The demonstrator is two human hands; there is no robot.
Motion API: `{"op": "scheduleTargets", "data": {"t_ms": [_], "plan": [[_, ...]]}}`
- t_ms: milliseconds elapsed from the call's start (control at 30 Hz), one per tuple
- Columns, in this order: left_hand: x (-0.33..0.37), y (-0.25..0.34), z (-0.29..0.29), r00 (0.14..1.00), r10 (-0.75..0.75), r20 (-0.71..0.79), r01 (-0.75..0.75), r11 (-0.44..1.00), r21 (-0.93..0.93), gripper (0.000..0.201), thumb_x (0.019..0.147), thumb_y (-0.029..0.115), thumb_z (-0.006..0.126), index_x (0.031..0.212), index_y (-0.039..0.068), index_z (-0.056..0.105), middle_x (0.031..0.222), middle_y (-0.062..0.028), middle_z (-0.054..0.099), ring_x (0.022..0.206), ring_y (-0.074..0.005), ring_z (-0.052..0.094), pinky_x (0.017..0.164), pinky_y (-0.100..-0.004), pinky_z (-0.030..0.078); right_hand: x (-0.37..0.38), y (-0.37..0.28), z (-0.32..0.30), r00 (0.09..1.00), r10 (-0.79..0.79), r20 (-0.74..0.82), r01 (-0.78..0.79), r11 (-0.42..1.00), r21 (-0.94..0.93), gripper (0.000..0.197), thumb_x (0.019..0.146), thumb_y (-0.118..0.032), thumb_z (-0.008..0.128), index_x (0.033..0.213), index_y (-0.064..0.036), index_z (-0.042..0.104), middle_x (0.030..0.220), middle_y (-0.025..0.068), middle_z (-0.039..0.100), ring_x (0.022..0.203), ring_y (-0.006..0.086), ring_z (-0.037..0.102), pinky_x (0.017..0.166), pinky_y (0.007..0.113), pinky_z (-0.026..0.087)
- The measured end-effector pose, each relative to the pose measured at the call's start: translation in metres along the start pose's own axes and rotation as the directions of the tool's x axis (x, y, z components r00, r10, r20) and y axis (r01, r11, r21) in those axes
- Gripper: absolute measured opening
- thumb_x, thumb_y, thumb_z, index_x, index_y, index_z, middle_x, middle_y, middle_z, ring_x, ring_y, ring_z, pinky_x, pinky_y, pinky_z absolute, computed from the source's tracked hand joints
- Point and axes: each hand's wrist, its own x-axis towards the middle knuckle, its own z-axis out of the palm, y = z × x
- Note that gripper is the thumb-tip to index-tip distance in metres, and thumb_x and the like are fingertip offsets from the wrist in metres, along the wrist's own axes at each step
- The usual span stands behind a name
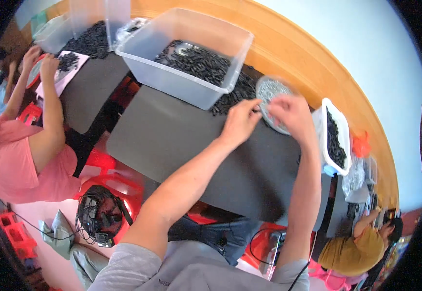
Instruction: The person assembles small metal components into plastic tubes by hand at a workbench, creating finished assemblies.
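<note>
My left hand (241, 122) is closed in a pinch above the grey mat, beside the heap of small black pieces (235, 92). A bit of something dark shows at its fingertips, too small to name. Just right of it, my right hand (293, 116) hangs over a round clear dish (280, 127) of small silvery parts. Motion smears its bent fingers, so whether they hold anything is hidden. The dish's right side is partly covered by this hand.
Beyond my hands stands a large clear plastic bin (172, 72) with many black pieces inside. A white tub (323, 140) of black pieces is at my right. Co-workers sit at left, in a pink top (31, 160), and far right, in a mustard top (354, 252).
</note>
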Motion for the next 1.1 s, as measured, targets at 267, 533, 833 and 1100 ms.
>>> {"op": "scheduleTargets", "data": {"t_ms": [267, 533, 833, 1100], "plan": [[0.007, -0.007, -0.007, 0.936, -0.351, 0.007, 0.346, 0.918, -0.194, 0.028, 0.094, 0.005, 0.065, 0.121, 0.002, 0.069, 0.097, -0.0080, 0.073, 0.079, -0.0126, 0.068, 0.073, -0.0275, 0.055, 0.034, -0.024, 0.008, 0.902, -0.232, -0.364, 0.271, 0.961, 0.057, 0.024, 0.090, -0.013, 0.067, 0.108, 0.0030, 0.072, 0.092, 0.0157, 0.075, 0.080, 0.0204, 0.073, 0.072, 0.032, 0.056], [0.016, 0.009, -0.014, 0.890, -0.332, -0.312, 0.215, 0.910, -0.355, 0.015, 0.097, 0.006, 0.061, 0.100, -0.001, 0.074, 0.084, -0.0044, 0.069, 0.068, -0.0086, 0.059, 0.063, -0.0251, 0.049, -0.015, 0.071, 0.034, 0.928, -0.137, -0.348, 0.038, 0.960, -0.277, 0.015, 0.087, -0.013, 0.068, 0.095, -0.0020, 0.074, 0.086, 0.0174, 0.073, 0.078, 0.0309, 0.073, 0.072, 0.038, 0.056], [0.014, -0.003, -0.017, 0.896, -0.371, -0.243, 0.260, 0.883, -0.390, 0.017, 0.096, 0.005, 0.059, 0.105, 0.001, 0.072, 0.088, -0.0023, 0.066, 0.067, -0.0062, 0.055, 0.060, -0.0225, 0.044, 0.007, 0.063, 0.085, 0.920, -0.329, -0.212, 0.093, 0.710, -0.699, 0.011, 0.086, -0.008, 0.062, 0.095, -0.0028, 0.066, 0.076, 0.0200, 0.070, 0.069, 0.0385, 0.071, 0.064, 0.048, 0.058], [0.011, -0.003, -0.008, 0.921, -0.354, -0.160, 0.312, 0.920, -0.237, 0.017, 0.094, 0.005, 0.061, 0.105, 0.002, 0.073, 0.094, -0.0081, 0.070, 0.076, -0.0139, 0.062, 0.073, -0.0284, 0.051, 0.011, 0.073, 0.092, 0.958, -0.217, -0.188, 0.009, 0.676, -0.737, 0.004, 0.084, -0.007, 0.063, 0.086, -0.0035, 0.064, 0.073, 0.0203, 0.070, 0.071, 0.0381, 0.072, 0.067, 0.050, 0.059]]}}
